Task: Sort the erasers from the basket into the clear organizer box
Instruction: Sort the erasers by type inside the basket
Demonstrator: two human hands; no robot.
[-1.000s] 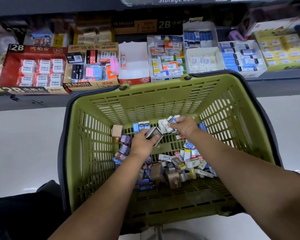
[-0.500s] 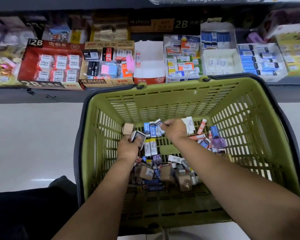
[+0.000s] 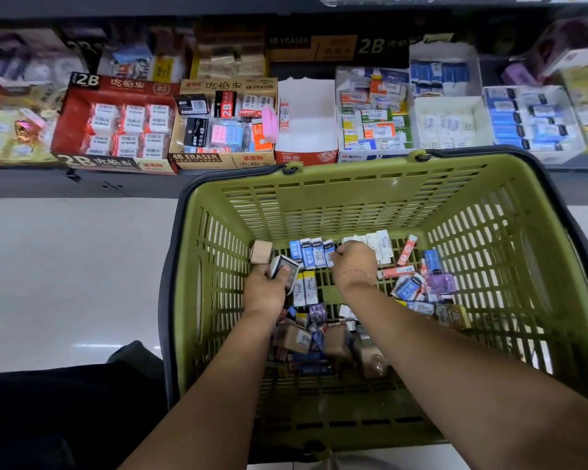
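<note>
The left hand (image 3: 264,290) is down inside the green basket (image 3: 353,198) near its left wall, fingers curled round a small grey-and-white eraser (image 3: 285,270) with the thumb laid across its dark face. Just beyond the hand, a tan block eraser (image 3: 261,252) rests against the slatted wall. The right hand (image 3: 353,262) is bunched into a loose fist at the far end of the basket, knuckles up, its fingertips buried among the white-wrapped erasers (image 3: 381,247) that stand along the far wall; I cannot tell whether it is pinching one of them or only touching them. Between the two hands stands a row of blue-and-white erasers (image 3: 308,253), with two white-and-yellow erasers (image 3: 304,287) lying just nearer. To the right of the right wrist lie a slim orange-and-white eraser (image 3: 407,245), more blue ones and a purple packet (image 3: 442,283). Under the forearms the rest of the erasers sit in a jumbled heap on the basket floor, brown cartons (image 3: 299,338) among them. The basket stands on a pale floor (image 3: 65,266) in front of a low shelf (image 3: 82,186). On the shelf sit a red 2B display box (image 3: 116,127), a tan 4B ERASER display box (image 3: 224,125), a white carton (image 3: 306,130) and further trays of blue and white packets (image 3: 530,118). Dark clothing (image 3: 48,418) fills the lower left corner
</note>
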